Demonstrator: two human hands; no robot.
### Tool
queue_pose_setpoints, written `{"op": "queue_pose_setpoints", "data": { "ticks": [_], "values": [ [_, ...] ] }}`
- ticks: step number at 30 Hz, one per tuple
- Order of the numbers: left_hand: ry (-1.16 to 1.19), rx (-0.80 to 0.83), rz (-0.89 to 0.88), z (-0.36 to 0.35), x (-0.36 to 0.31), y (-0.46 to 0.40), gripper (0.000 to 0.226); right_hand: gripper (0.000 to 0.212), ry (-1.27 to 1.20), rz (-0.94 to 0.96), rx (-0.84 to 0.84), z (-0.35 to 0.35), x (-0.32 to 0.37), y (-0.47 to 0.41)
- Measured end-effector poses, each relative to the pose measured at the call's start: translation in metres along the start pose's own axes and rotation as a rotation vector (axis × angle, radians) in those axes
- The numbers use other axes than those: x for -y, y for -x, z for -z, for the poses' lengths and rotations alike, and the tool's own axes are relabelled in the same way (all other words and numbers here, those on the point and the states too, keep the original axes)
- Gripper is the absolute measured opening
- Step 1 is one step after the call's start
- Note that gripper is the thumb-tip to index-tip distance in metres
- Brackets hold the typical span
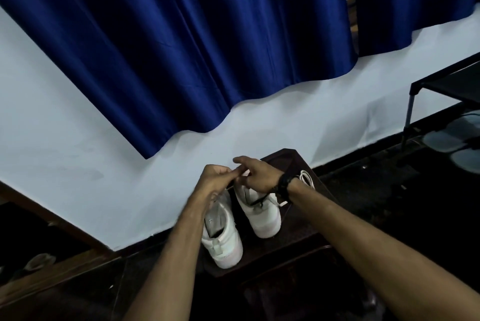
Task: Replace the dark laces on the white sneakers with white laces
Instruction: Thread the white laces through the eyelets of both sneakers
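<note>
Two white sneakers stand side by side on a dark worktop (pixel 293 237), heels toward the camera. Left sneaker (pixel 223 237) sits under the left forearm; right sneaker (pixel 259 212) has a dark lace (pixel 259 201) trailing across its opening. Both hands meet above the right sneaker's front. Left hand (pixel 217 177): fingers curled, tips pressed together. Right hand (pixel 257 175): fingers bent; cannot tell what either pinches. A coiled white lace (pixel 306 177) lies beside the right wrist. Blue curtain (pixel 181 42) hangs behind
</note>
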State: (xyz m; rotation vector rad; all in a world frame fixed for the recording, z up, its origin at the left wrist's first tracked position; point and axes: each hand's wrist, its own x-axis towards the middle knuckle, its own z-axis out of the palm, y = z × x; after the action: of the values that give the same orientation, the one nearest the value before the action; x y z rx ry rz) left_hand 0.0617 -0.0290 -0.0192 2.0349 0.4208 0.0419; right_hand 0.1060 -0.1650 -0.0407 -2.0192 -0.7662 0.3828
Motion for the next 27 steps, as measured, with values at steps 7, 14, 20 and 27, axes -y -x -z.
{"op": "queue_pose_setpoints", "data": {
  "ticks": [7,14,20,27],
  "values": [
    [0.096,-0.189,0.076,0.000,0.009,-0.006,0.044,0.015,-0.044,-0.006,-0.286,0.007,-0.027,-0.010],
    [-0.187,-0.325,0.123,-0.011,0.034,-0.011,0.053,0.023,-0.018,-0.243,-0.507,0.005,-0.025,-0.021],
    [-0.200,-0.211,0.094,-0.014,0.042,-0.020,0.036,0.018,-0.029,-0.163,-0.366,-0.018,-0.036,-0.032],
    [0.187,-0.197,0.242,-0.008,0.055,-0.022,0.008,0.014,-0.053,-0.119,-0.518,-0.026,-0.053,-0.029]
  ]
}}
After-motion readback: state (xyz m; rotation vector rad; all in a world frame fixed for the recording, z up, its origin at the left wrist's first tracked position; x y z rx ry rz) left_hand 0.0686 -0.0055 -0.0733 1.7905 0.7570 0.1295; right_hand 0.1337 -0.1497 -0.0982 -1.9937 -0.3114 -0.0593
